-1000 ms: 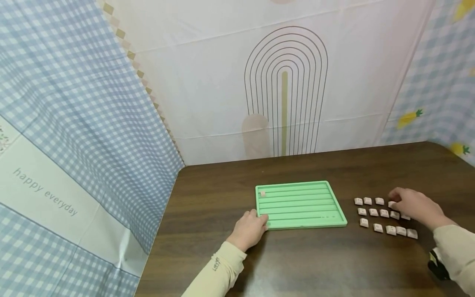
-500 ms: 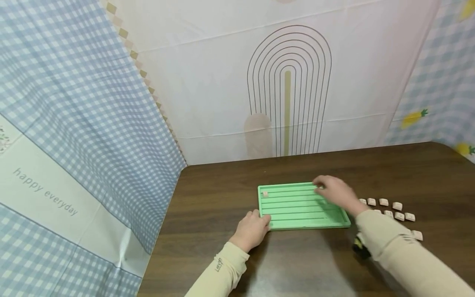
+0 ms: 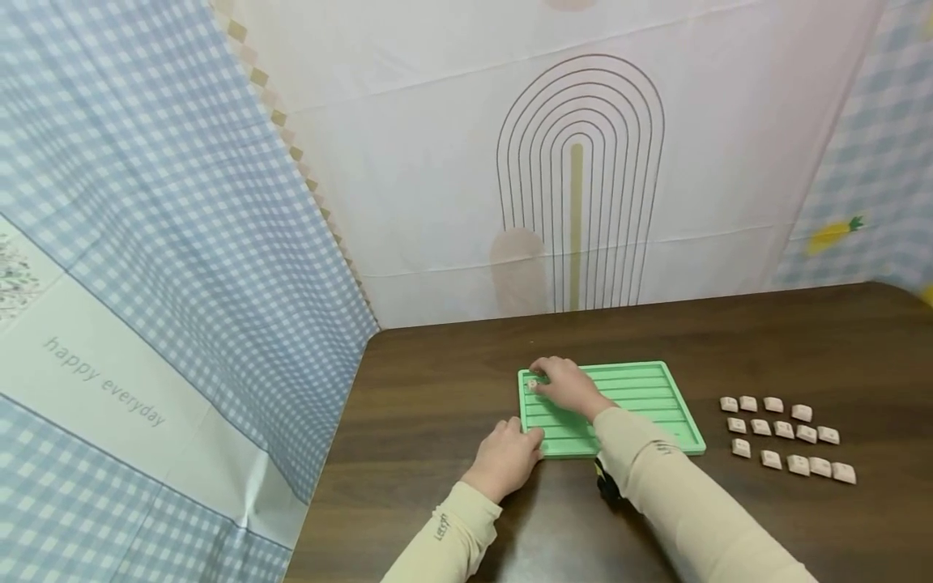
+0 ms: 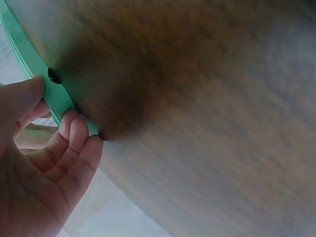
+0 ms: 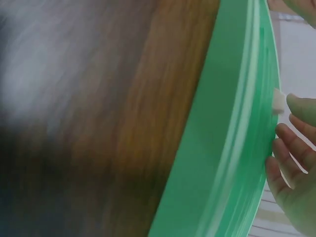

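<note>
A light green tray (image 3: pixel 634 403) with raised parallel ridges lies on the table. My left hand (image 3: pixel 504 457) grips its near left corner; the left wrist view shows the thumb (image 4: pixel 34 89) on one side of the rim and curled fingers on the other. Over the tray's far left corner, my right hand (image 3: pixel 572 387) pinches a small keycap, mostly hidden by the fingers. A pale keycap (image 3: pixel 533 385) sits in the top slot right at those fingertips. In the right wrist view, a white keycap (image 5: pixel 279 101) shows at the thumb tip.
Several white keycaps (image 3: pixel 783 430) lie in three loose rows on the dark wooden table (image 3: pixel 729 526), right of the tray. A printed cloth (image 3: pixel 437 202) hangs behind the table, and a blue checked curtain (image 3: pixel 219 202) hangs at the left.
My right hand has moved left from the keycap rows, across the tray, to its far left corner. The left hand keeps its grip on the tray; the head view has shifted slightly.
</note>
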The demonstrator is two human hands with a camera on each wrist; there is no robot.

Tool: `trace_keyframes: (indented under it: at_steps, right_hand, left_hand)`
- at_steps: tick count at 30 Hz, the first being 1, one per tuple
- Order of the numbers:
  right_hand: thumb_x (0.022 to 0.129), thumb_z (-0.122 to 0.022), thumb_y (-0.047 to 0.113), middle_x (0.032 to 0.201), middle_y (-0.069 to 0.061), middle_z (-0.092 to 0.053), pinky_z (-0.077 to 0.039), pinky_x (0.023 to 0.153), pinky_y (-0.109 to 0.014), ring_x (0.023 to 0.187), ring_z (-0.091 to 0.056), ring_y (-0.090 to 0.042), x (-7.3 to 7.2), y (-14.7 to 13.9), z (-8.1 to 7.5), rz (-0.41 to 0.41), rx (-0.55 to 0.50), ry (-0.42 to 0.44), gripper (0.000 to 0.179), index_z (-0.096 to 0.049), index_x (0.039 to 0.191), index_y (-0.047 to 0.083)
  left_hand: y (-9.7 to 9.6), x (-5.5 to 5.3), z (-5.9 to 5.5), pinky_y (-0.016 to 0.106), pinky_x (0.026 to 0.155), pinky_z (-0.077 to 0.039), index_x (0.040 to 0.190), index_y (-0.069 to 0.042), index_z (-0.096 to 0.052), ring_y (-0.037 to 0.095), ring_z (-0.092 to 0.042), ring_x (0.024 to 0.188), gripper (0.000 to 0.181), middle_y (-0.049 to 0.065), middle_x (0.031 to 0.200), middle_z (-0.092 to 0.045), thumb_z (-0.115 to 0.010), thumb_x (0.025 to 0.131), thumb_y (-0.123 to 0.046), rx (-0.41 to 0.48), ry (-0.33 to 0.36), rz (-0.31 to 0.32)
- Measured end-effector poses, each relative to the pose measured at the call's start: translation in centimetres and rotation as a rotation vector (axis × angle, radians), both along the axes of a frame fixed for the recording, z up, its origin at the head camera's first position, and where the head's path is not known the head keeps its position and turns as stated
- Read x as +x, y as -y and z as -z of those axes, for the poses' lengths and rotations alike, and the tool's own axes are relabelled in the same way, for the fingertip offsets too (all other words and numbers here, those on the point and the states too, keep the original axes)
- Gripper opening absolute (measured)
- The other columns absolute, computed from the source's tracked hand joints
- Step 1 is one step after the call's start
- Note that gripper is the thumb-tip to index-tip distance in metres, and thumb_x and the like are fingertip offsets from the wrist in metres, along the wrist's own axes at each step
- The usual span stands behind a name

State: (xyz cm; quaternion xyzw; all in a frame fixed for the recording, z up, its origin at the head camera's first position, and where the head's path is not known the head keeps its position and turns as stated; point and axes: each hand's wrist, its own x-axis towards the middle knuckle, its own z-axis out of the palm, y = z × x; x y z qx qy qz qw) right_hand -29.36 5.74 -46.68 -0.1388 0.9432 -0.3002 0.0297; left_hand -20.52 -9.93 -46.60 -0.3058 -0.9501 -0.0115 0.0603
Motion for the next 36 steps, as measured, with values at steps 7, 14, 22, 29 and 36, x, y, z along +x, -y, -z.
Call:
trace_keyframes:
  at_steps: [7,14,22,29,36]
  right_hand:
    - [0.089,-0.060,0.019,0.101,-0.009,-0.061,-0.047,0.080,-0.046,0.099,-0.054,-0.030,0.4,-0.1,0.6,0.056,0.118,-0.078,0.019,-0.064,0.104,0.009]
    - [0.090,-0.058,0.017,0.097,-0.008,-0.060,-0.048,0.077,-0.043,0.095,-0.054,-0.027,0.0,0.6,0.7,0.070,0.170,-0.123,0.012,-0.064,0.096,0.009]
    - [0.089,-0.060,0.019,0.098,-0.006,-0.061,-0.049,0.075,-0.041,0.094,-0.056,-0.025,1.2,-1.2,-0.5,0.008,0.131,-0.182,0.015,-0.064,0.100,0.009]
    - [0.088,-0.061,0.017,0.105,-0.013,-0.064,-0.047,0.081,-0.049,0.099,-0.058,-0.032,4.4,-10.5,-2.6,0.024,0.112,-0.240,0.024,-0.063,0.108,0.004]
    - [0.094,-0.052,0.034,0.108,-0.023,-0.062,-0.044,0.066,-0.045,0.084,-0.060,-0.032,8.7,-21.4,-2.8,0.234,0.073,-0.153,0.038,-0.059,0.115,0.004]
  left_hand:
    - [-0.7,-0.2,0.3,0.023,0.052,-0.042,0.081,-0.017,-0.054,0.018,-0.051,0.068,0.017,0.004,0.079,-0.053,-0.062,0.087,-0.031,-0.003,-0.021,0.039]
    - [-0.2,-0.5,0.1,0.023,0.052,-0.042,0.079,-0.017,-0.052,0.017,-0.050,0.067,0.019,0.004,0.077,-0.052,-0.063,0.086,-0.031,-0.013,-0.058,0.051]
    - [0.5,-0.6,0.4,0.026,0.055,-0.045,0.086,-0.017,-0.055,0.019,-0.053,0.071,0.013,0.006,0.081,-0.055,-0.062,0.088,-0.028,0.009,-0.062,0.041]
    - [1.4,-0.8,0.3,0.023,0.054,-0.041,0.083,-0.017,-0.052,0.016,-0.047,0.067,0.014,0.004,0.077,-0.052,-0.060,0.089,-0.027,0.015,-0.032,0.029]
    - [2.4,-0.8,0.0,0.024,0.054,-0.042,0.083,-0.016,-0.054,0.017,-0.048,0.065,0.013,0.004,0.077,-0.053,-0.063,0.087,-0.024,0.040,-0.056,0.046]
